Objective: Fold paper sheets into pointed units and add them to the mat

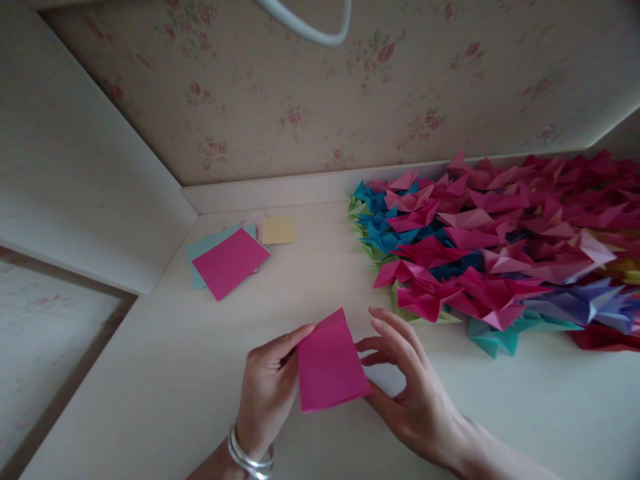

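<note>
A folded sheet of magenta origami paper (333, 367) is held up above the white tabletop, a fold line crossing its top corner. My left hand (270, 380), with silver bangles at the wrist, is closed on its left edge, thumb on the near face and the other fingers behind. On the paper's right side is my right hand (410, 390), its fingers curved and spread apart. Its thumb tip meets the lower right corner; whether the fingertips touch the right edge I cannot tell.
Paper sheets lie at the back left: a magenta sheet (231, 265) over a light teal sheet (200, 257), beside a small yellow sheet (279, 230). A large heap of folded paper shapes (490, 233) covers the right side. Behind stands a floral-papered wall (300, 120), with a white cable (310, 30) above.
</note>
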`<act>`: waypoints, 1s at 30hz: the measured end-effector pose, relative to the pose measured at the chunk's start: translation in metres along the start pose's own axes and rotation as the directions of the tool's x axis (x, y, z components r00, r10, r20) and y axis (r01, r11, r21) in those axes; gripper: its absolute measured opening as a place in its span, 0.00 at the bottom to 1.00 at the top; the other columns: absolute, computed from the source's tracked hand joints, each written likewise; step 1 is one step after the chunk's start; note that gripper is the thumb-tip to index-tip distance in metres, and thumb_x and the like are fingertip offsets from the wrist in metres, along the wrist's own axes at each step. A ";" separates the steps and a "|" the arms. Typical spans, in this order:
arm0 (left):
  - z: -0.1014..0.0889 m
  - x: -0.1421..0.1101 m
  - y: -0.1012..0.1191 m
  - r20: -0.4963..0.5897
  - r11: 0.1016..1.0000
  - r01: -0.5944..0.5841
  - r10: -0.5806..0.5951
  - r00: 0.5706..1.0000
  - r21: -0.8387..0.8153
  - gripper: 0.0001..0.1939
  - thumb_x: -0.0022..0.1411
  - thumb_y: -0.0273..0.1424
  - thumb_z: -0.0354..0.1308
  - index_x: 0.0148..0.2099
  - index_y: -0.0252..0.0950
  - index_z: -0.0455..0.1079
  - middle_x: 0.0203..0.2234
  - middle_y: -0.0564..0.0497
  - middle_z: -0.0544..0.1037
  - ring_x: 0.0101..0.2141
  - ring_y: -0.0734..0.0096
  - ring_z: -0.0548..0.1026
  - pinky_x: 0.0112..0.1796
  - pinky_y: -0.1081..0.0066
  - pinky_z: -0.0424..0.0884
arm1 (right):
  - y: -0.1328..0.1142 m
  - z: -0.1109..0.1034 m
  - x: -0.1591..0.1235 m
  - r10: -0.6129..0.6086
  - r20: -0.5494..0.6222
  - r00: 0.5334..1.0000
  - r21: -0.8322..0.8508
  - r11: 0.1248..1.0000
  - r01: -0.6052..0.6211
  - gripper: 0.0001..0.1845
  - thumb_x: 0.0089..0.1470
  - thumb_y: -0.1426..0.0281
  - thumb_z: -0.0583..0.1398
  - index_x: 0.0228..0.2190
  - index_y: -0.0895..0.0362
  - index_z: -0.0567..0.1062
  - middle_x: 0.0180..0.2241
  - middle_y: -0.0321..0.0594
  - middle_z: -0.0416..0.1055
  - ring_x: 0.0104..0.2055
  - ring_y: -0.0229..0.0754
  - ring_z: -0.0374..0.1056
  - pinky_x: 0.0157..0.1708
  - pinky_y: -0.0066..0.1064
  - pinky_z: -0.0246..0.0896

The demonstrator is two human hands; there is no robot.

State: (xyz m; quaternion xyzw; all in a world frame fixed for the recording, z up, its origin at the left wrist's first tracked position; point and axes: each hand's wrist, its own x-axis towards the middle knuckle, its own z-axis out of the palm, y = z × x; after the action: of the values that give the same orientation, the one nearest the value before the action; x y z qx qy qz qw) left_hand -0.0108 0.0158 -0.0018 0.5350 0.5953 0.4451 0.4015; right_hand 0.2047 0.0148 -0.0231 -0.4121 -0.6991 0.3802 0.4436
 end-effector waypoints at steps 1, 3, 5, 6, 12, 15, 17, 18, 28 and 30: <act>0.001 -0.001 0.000 0.003 0.999 -0.027 0.027 1.000 0.022 0.15 0.60 0.25 0.62 0.47 0.44 0.81 0.40 0.52 0.86 0.36 0.64 0.84 0.37 0.74 0.80 | 0.001 0.001 -0.003 -0.097 0.017 0.995 -0.053 0.994 0.097 0.36 0.58 0.78 0.60 0.63 0.44 0.56 0.65 0.52 0.47 0.47 0.45 0.73 0.38 0.34 0.77; 0.004 -0.003 0.002 0.017 0.995 -0.083 0.083 0.996 0.060 0.17 0.61 0.24 0.60 0.49 0.45 0.80 0.42 0.52 0.85 0.37 0.65 0.84 0.39 0.75 0.79 | 0.003 0.002 -0.007 -0.216 0.083 0.973 -0.172 0.958 0.228 0.33 0.58 0.80 0.59 0.61 0.47 0.62 0.65 0.51 0.48 0.49 0.47 0.72 0.44 0.37 0.76; 0.006 -0.005 0.005 0.049 0.989 -0.133 0.130 0.990 0.070 0.19 0.62 0.22 0.58 0.52 0.44 0.78 0.45 0.50 0.84 0.40 0.66 0.84 0.42 0.75 0.78 | 0.004 0.000 -0.008 -0.284 0.128 0.950 -0.278 0.910 0.309 0.25 0.58 0.79 0.59 0.56 0.51 0.69 0.62 0.52 0.54 0.50 0.50 0.72 0.45 0.39 0.75; 0.007 -0.006 0.007 0.070 0.989 -0.138 0.134 0.988 0.060 0.20 0.63 0.22 0.57 0.53 0.44 0.78 0.46 0.50 0.83 0.41 0.66 0.83 0.43 0.75 0.78 | 0.003 -0.001 -0.007 -0.305 0.132 0.943 -0.311 0.891 0.331 0.21 0.59 0.78 0.60 0.53 0.52 0.72 0.60 0.53 0.58 0.49 0.50 0.72 0.44 0.40 0.74; 0.004 -0.009 0.012 0.125 0.989 -0.058 0.074 0.989 -0.133 0.15 0.64 0.24 0.59 0.49 0.42 0.80 0.48 0.47 0.82 0.46 0.65 0.81 0.45 0.76 0.77 | -0.006 -0.010 0.007 -0.257 0.063 0.964 -0.200 0.943 0.265 0.11 0.60 0.78 0.59 0.44 0.57 0.77 0.50 0.52 0.69 0.51 0.49 0.71 0.47 0.35 0.72; 0.004 -0.010 0.013 0.173 0.984 -0.043 0.073 0.982 -0.172 0.16 0.63 0.25 0.62 0.51 0.42 0.78 0.49 0.47 0.82 0.43 0.66 0.82 0.42 0.77 0.78 | -0.010 -0.011 0.011 -0.193 0.049 0.980 -0.106 0.975 0.197 0.13 0.61 0.79 0.58 0.44 0.55 0.77 0.53 0.50 0.67 0.54 0.49 0.69 0.51 0.38 0.69; 0.004 -0.010 0.014 0.188 0.982 -0.067 0.101 0.977 -0.179 0.17 0.62 0.25 0.63 0.52 0.44 0.78 0.49 0.48 0.82 0.42 0.67 0.83 0.40 0.78 0.79 | -0.010 -0.011 0.011 -0.156 0.038 0.987 -0.061 0.985 0.158 0.13 0.62 0.79 0.57 0.43 0.54 0.77 0.54 0.49 0.66 0.54 0.49 0.68 0.52 0.39 0.68; 0.004 -0.010 0.014 0.175 0.981 -0.090 0.120 0.977 -0.169 0.16 0.61 0.25 0.63 0.51 0.45 0.79 0.48 0.49 0.82 0.42 0.67 0.83 0.40 0.78 0.79 | -0.010 -0.010 0.011 -0.137 0.027 0.990 -0.046 0.989 0.138 0.14 0.62 0.79 0.56 0.43 0.53 0.77 0.54 0.48 0.67 0.56 0.49 0.67 0.53 0.38 0.67; 0.004 -0.007 0.008 -0.053 0.966 -0.235 0.241 0.969 0.106 0.11 0.59 0.24 0.66 0.41 0.46 0.82 0.36 0.55 0.86 0.36 0.70 0.83 0.41 0.77 0.78 | -0.008 -0.006 0.009 0.122 0.002 0.993 0.048 0.991 -0.122 0.10 0.63 0.69 0.60 0.44 0.50 0.79 0.54 0.47 0.68 0.58 0.51 0.65 0.52 0.40 0.69; 0.005 -0.008 0.008 -0.053 0.974 -0.198 0.204 0.977 0.109 0.09 0.59 0.25 0.66 0.40 0.45 0.82 0.37 0.54 0.86 0.36 0.69 0.83 0.40 0.76 0.79 | -0.009 -0.005 0.010 0.136 0.007 0.991 0.068 0.988 -0.136 0.08 0.63 0.68 0.60 0.41 0.51 0.80 0.54 0.47 0.69 0.57 0.52 0.66 0.51 0.40 0.70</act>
State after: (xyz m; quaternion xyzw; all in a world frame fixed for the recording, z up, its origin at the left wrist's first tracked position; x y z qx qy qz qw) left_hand -0.0028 0.0085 0.0045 0.5980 0.5729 0.4690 0.3070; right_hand 0.2050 0.0210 -0.0101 -0.4428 -0.6567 0.4337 0.4297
